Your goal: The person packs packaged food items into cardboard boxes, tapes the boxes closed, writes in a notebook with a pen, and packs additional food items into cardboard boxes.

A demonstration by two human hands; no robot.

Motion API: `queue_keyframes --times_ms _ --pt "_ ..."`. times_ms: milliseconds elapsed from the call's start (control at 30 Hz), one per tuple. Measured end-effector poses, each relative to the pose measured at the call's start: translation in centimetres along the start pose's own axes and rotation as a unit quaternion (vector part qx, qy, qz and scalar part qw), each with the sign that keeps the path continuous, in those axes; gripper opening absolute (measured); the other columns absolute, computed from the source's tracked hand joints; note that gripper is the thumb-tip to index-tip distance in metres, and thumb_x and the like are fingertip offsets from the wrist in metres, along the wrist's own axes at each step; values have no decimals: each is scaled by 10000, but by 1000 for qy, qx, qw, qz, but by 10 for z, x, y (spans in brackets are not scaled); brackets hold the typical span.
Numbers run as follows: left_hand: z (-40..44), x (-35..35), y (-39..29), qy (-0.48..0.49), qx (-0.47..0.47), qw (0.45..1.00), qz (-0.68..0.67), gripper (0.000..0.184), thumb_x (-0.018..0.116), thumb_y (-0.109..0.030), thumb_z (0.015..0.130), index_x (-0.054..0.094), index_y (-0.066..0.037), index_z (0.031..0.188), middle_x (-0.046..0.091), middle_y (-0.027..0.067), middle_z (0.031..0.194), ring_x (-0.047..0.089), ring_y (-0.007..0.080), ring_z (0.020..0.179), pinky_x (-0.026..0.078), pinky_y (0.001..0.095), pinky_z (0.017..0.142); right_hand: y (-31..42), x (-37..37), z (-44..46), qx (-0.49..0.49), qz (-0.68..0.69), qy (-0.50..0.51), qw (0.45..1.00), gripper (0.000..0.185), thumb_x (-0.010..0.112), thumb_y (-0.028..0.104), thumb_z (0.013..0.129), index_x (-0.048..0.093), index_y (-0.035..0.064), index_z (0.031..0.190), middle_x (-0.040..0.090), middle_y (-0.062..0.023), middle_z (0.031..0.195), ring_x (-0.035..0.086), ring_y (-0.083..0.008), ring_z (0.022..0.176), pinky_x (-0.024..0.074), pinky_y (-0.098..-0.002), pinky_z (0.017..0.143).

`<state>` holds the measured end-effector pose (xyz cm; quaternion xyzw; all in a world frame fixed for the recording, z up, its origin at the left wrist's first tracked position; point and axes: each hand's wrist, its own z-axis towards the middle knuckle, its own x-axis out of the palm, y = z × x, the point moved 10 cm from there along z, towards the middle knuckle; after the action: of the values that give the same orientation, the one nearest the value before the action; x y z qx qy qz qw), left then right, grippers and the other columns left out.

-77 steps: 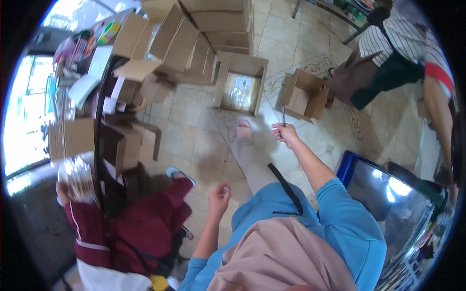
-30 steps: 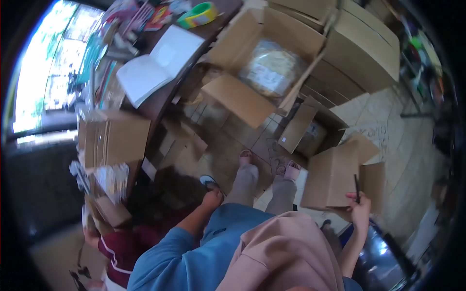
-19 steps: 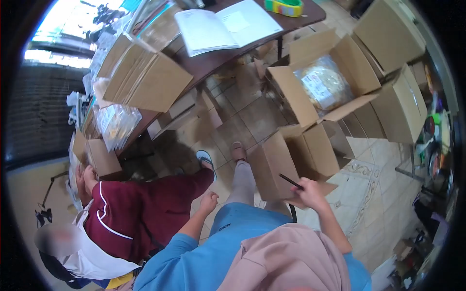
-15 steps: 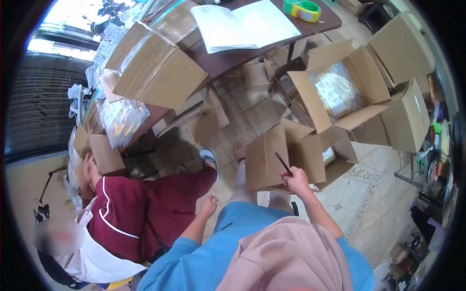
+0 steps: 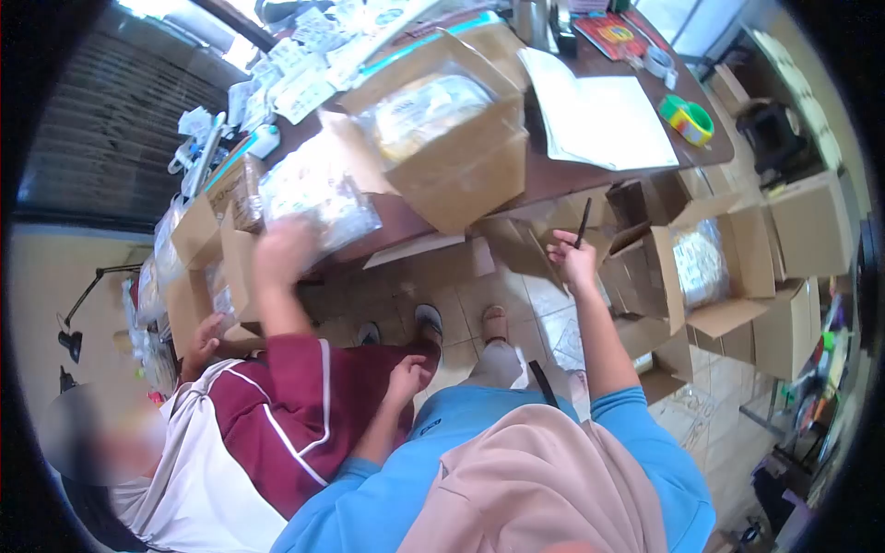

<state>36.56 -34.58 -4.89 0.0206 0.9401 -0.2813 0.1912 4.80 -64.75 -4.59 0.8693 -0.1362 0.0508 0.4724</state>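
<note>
My right hand (image 5: 575, 262) is closed around a slim dark pen (image 5: 584, 223), which points up and away from me. It is raised short of the table edge, left of an open cardboard box (image 5: 650, 267) with a clear plastic-wrapped pack (image 5: 700, 263) inside. My left hand (image 5: 406, 378) hangs low beside my blue shirt, against the co-worker's maroon clothing, its fingers curled with nothing seen in them. An open notebook (image 5: 604, 120) with blank-looking pages lies on the table beyond my right hand.
At left, a co-worker's blurred hand (image 5: 286, 253) reaches over plastic packs (image 5: 318, 194); their other hand (image 5: 205, 339) is beside a box (image 5: 189, 300). An open carton (image 5: 461, 180) stands on the table (image 5: 553, 189). A green-yellow tape roll (image 5: 687, 120) sits near its right edge.
My right hand with the pen has moved off the box flap towards the table. The view has shifted, showing more tabletop. The co-worker's one hand has moved from the box to the packs.
</note>
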Motion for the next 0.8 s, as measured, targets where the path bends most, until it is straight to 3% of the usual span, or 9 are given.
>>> queue_keyframes --times_ms 100,300,433,533,567,600,633,667,800 --pt "15 3 -36 -1 81 995 -60 306 395 -70 829 566 -10 1075 619 73 730 561 117 638 463 260 612 58 29 -33 -1 -65 97 993 195 537 35 840 595 7 1024 661 -93 859 557 -99 548 400 -201 465" --pt "8 -8 -177 -31 238 952 -192 239 387 -93 870 572 -22 1003 528 8 690 483 70 610 406 225 568 266 122 -91 -224 -138 194 945 209 571 152 872 605 5 1018 625 -39 728 423 -43 452 309 -174 415" --pt "-30 -72 -282 -183 370 885 -216 205 419 -182 934 561 -36 921 470 -25 637 433 55 571 360 214 528 325 241 -101 -337 -353 331 807 222 567 167 864 635 -12 976 631 -39 733 473 -46 474 397 -210 452" --pt "-67 -99 -332 -249 435 828 -251 138 478 -135 901 555 -21 904 499 11 705 465 81 635 393 234 572 306 313 -81 -420 -577 366 597 214 541 118 851 634 0 1003 660 -138 823 616 -223 668 484 -319 641" --pt "-87 -109 -346 -308 484 787 -228 116 519 -121 876 558 -16 905 514 32 735 481 101 660 405 245 591 301 330 -69 -424 -576 376 589 214 541 118 851 634 0 1003 660 -138 823 616 -223 668 484 -319 641" --pt "-99 -115 -357 -319 480 784 -230 116 519 -121 876 558 -16 905 514 32 735 481 101 660 405 245 591 286 346 -59 -429 -631 380 523 222 540 144 838 643 14 986 650 -159 863 615 -286 754 487 -365 699" --pt "-122 -115 -377 -367 495 779 -116 134 567 -137 843 578 -26 918 524 56 784 498 136 689 419 263 617 271 356 -46 -431 -680 380 456 232 539 169 826 653 28 970 641 -181 902 614 -349 840 490 -410 756" --pt "-138 -110 -394 -410 500 763 -1 167 614 -152 810 598 -37 930 535 80 832 515 172 718 433 281 642 263 366 -30 -435 -676 389 450 232 539 169 826 653 28 970 641 -181 902 614 -349 840 490 -410 756" --pt "-139 -95 -409 -440 483 752 88 183 669 -214 763 670 -120 920 526 93 921 534 246 785 450 334 682 258 386 -20 -468 -699 366 398 184 556 135 778 665 49 898 636 -183 902 615 -345 856 487 -399 780"
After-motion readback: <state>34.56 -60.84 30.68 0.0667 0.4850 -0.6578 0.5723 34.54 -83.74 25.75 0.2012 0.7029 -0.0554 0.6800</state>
